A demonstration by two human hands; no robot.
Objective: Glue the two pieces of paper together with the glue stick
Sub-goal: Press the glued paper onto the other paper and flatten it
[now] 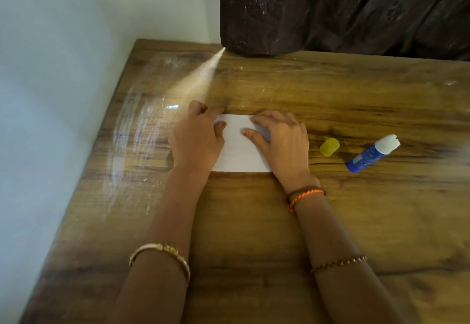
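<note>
Both hands: left hand (197, 136), right hand (279, 138) press flat on paper (239, 153) | glue stick (371, 153) uncapped beside cap (329, 146)

- The bare brown wood-grain table top (241, 222) lies open across the lower middle of the frame, between the two forearms.
- At the upper right, a dark brown plastic-wrapped bulk (343, 10) blocks the table's far edge.
- At centre right, a small yellow cylindrical cap (329, 147) and an uncapped blue glue stick (371, 153) lie near each other but apart.
- A pale wall (50, 69) closes off the left side.
- The white paper sheet (240, 150) at centre is covered at both ends by the left hand (197, 138) and right hand (282, 140).
</note>
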